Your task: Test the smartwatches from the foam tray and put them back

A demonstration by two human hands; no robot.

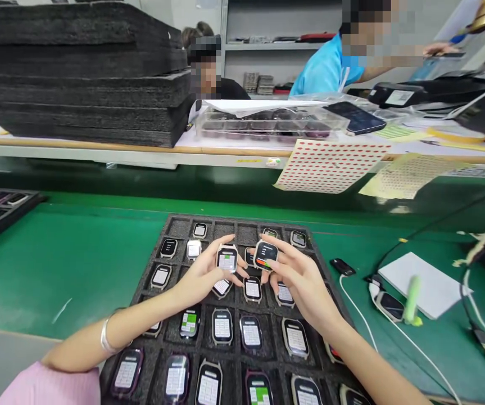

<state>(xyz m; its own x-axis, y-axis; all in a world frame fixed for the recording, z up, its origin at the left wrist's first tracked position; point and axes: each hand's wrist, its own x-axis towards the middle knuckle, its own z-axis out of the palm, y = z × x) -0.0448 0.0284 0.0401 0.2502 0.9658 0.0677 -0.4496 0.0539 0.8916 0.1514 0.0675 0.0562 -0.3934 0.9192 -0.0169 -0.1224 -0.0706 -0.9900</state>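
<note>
First watch (227, 261), centre of frame, screen lit: the left hand (203, 271) has it, thumb and fingers closed about its edges. Second watch (266, 253), just right of it: the right hand (303, 275) pinches it, thumb at the lower screen. Below both: black tray (248, 232) with further watches (222, 326). Upper left: black foam stack (77, 73). Upper right, I see a person in blue (318, 68).
</note>
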